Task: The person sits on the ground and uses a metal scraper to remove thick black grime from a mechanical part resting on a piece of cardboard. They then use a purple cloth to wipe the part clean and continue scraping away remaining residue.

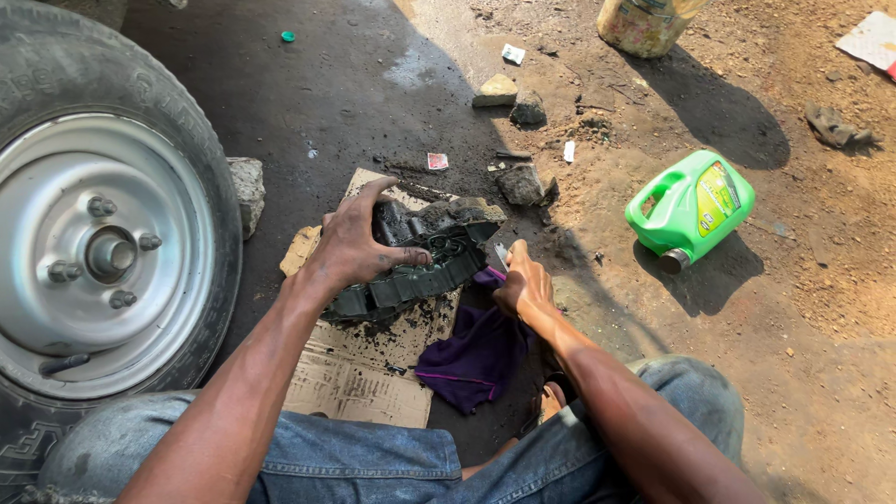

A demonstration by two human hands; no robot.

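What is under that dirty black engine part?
Flattened brown cardboard lies under the greasy engine part, with a purple cloth beside it. What lies directly beneath the part is hidden.
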